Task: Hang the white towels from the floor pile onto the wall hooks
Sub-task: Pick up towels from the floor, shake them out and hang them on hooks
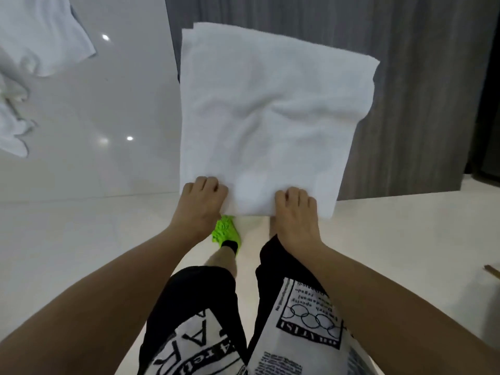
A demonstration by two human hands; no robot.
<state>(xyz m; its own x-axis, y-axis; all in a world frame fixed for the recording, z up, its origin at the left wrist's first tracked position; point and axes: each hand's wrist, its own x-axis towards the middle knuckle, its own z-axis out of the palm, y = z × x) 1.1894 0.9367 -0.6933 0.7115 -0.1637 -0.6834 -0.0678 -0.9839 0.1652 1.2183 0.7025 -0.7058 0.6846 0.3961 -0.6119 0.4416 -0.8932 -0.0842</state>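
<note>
A folded white towel (270, 117) is held out in front of me, spread flat, its far edge pointing away toward the wall. My left hand (201, 203) grips its near left corner with curled fingers. My right hand (296, 212) grips the near edge farther right. More white towels (40, 33) hang at the upper left, with a crumpled one (13, 123) below them against the glossy white wall. No hook is visible.
A glossy white wall panel (113, 104) stands left, a grey wood-grain panel (419, 90) right. Pale floor tiles (81, 239) lie below. My legs in black-and-white printed shorts and a green shoe (226, 232) are under the towel.
</note>
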